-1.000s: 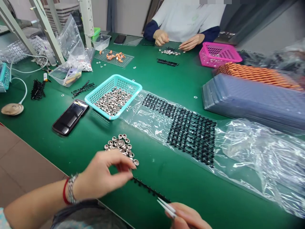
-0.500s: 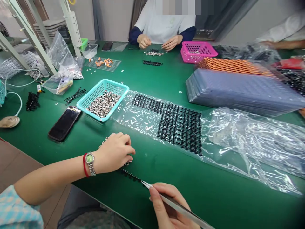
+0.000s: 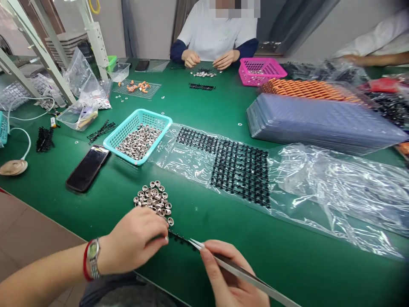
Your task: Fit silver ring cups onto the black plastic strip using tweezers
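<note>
My right hand (image 3: 230, 273) is closed around metal tweezers (image 3: 243, 275). The pale tips are slightly apart, at the right end of a thin black toothed strip (image 3: 178, 236) just above the green table. My left hand (image 3: 137, 238), with a watch (image 3: 93, 256) at its wrist, is closed at the strip's other end, which its fingertips cover. Directly beyond the left knuckles lies a loose pile of small silver rings (image 3: 154, 197), partly hidden by the hand. More such rings (image 3: 137, 143) fill a turquoise basket (image 3: 111, 143) farther back.
Rows of black strips (image 3: 241, 170) lie on clear plastic film (image 3: 191, 164). A phone (image 3: 87, 168) rests left of the basket. Stacked clear trays (image 3: 306, 121) carry orange parts (image 3: 316, 90). A person (image 3: 220, 38) works across the table, near a pink basket (image 3: 246, 76).
My left hand has drawn back toward me and left, off the ring pile, to the end of the black strip. The right hand with the tweezers has stayed nearly in place.
</note>
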`<control>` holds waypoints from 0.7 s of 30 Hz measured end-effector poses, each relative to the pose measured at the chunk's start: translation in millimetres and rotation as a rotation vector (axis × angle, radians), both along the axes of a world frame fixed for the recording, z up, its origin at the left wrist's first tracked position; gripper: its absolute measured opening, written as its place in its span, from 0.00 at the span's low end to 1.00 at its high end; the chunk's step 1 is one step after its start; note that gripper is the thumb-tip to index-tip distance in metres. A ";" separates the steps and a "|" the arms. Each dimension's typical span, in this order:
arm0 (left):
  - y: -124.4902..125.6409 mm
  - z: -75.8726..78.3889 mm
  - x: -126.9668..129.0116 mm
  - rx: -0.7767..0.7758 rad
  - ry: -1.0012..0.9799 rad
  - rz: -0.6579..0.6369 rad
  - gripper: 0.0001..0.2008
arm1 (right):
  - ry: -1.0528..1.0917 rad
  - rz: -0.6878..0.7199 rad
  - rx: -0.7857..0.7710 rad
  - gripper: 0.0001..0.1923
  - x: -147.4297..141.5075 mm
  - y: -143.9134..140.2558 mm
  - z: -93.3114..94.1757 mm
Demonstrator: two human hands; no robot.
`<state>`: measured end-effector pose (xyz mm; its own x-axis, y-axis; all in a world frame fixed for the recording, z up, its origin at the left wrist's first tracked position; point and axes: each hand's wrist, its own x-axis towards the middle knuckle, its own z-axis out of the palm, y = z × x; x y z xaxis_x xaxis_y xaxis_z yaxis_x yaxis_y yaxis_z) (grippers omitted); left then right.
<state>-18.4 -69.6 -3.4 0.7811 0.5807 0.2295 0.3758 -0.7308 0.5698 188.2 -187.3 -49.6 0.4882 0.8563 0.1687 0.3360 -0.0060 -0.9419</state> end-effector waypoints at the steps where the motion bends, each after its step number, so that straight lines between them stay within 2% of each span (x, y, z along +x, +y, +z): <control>1: -10.7 -5.3 -2.5 0.036 0.015 -0.014 0.06 | -0.003 0.021 0.014 0.07 -6.7 4.5 0.2; 4: -38.7 -20.7 -5.7 0.130 0.038 0.005 0.05 | -0.007 0.047 0.062 0.06 -27.5 19.9 2.7; 7: -53.0 -29.6 -5.5 0.163 0.022 0.031 0.06 | -0.033 0.064 0.116 0.08 -43.9 32.9 5.9; 12: -54.2 -35.8 -5.0 0.208 0.030 0.082 0.09 | -0.120 0.042 0.114 0.08 -51.1 39.1 4.8; 17: -57.7 -41.4 -5.4 0.203 0.020 0.078 0.07 | -0.144 0.049 0.082 0.06 -48.7 34.7 -2.7; 21: -60.1 -44.1 -5.9 0.212 0.002 0.061 0.10 | -0.136 0.060 0.055 0.06 -49.9 31.1 -8.6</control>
